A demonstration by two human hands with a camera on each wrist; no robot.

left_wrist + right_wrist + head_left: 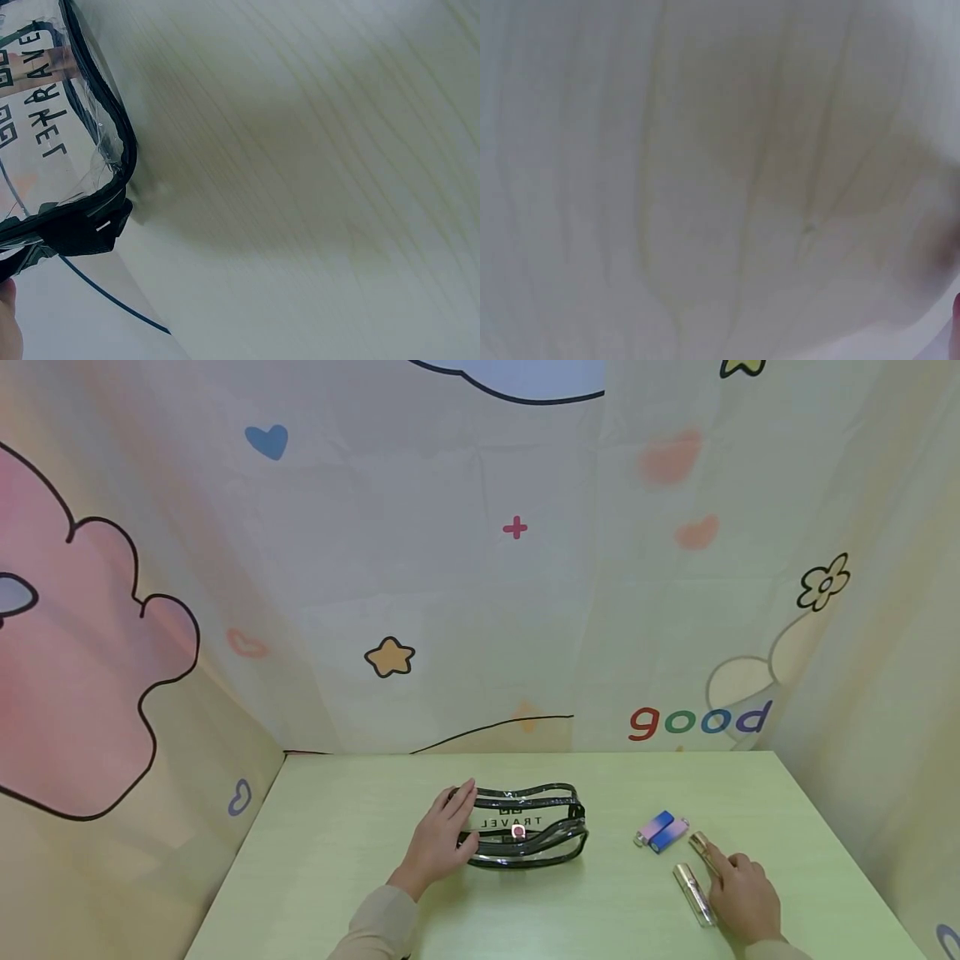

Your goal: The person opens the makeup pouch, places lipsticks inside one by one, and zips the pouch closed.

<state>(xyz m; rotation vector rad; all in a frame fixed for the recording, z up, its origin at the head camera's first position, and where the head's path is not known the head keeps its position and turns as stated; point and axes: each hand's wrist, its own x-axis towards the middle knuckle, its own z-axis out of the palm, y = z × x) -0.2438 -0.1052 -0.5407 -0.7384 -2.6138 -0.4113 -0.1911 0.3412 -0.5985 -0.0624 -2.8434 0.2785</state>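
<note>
A clear pouch with black trim and the word TRAVEL (525, 852) lies on the table, its end also in the left wrist view (56, 157). My left hand (438, 839) rests on the pouch's left end, fingers extended over it and thumb at its near side. At the right, my right hand (746, 897) pinches a small gold tube (703, 847) against the table. Just left of that hand lies another gold tube (693, 893) with a clear end. In the right wrist view only a bit of a finger (955, 330) shows at the edge.
Two small blue and pink items (662, 832) lie side by side between the pouch and the gold tubes. The pale green table (337, 827) meets a printed cloth backdrop (450, 568) at its back edge, with cloth at both sides too.
</note>
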